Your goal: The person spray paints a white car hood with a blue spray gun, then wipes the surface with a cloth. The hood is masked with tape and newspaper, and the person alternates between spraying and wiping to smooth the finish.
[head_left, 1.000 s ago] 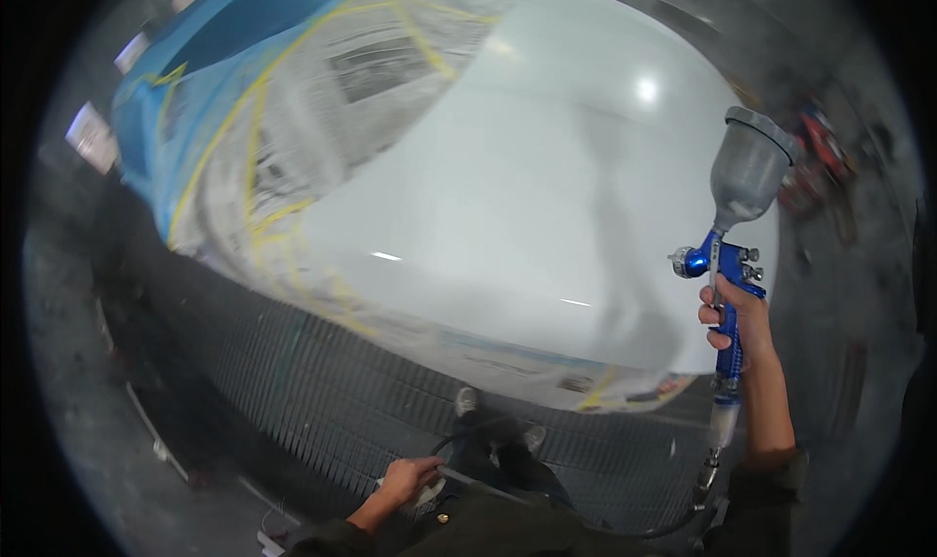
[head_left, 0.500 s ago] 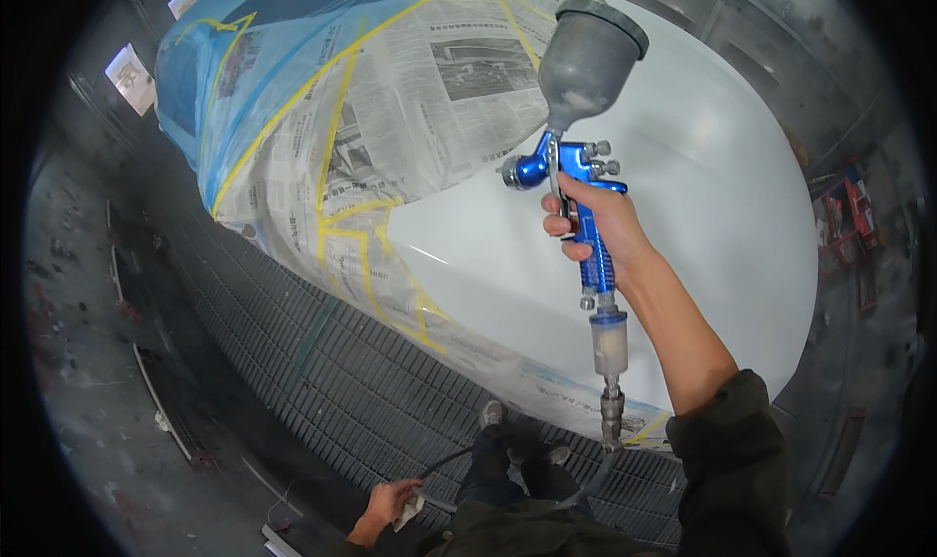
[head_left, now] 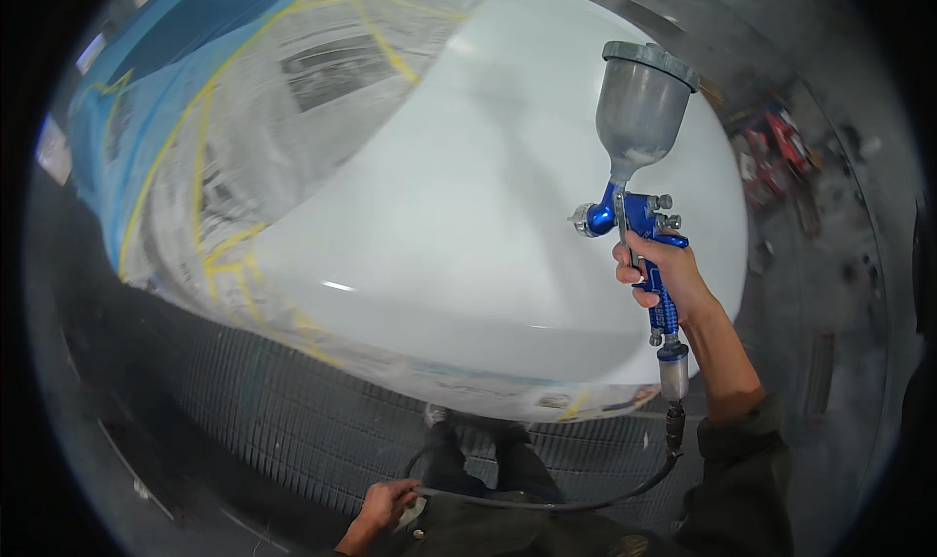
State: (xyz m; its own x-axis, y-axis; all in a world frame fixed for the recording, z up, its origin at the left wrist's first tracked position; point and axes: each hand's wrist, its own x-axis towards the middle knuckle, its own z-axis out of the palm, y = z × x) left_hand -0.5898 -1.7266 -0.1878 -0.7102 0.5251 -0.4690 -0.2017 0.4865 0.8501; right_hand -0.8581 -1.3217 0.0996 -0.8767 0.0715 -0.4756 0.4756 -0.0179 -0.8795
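Observation:
My right hand (head_left: pixel 669 272) is closed round the grip of a blue spray gun (head_left: pixel 662 308), fingers on its trigger lever. The nozzle points left, over a glossy white car panel (head_left: pixel 449 225). On top of the gun stands a grey lidded paint cup (head_left: pixel 644 108). Below the handle a clear air filter (head_left: pixel 673 376) joins a dark air hose (head_left: pixel 605 500), which sags across my front. Low at the left, my left hand (head_left: pixel 390 501) grips the hose, with a small whitish cloth or paper (head_left: pixel 410 513) beside its fingers.
Newspaper masking (head_left: pixel 312 157) edged with yellow tape covers the panel's left and lower borders. Blue plastic film (head_left: pixel 166 79) wraps the part beyond. Slatted floor grating (head_left: pixel 283 401) lies under my feet. Red items (head_left: pixel 776 152) sit on the floor at the far right.
The view has shifted, so the panel appears farther left and more of it shows. My right hand and the spray gun appear lower and farther right. My left hand keeps holding the hose.

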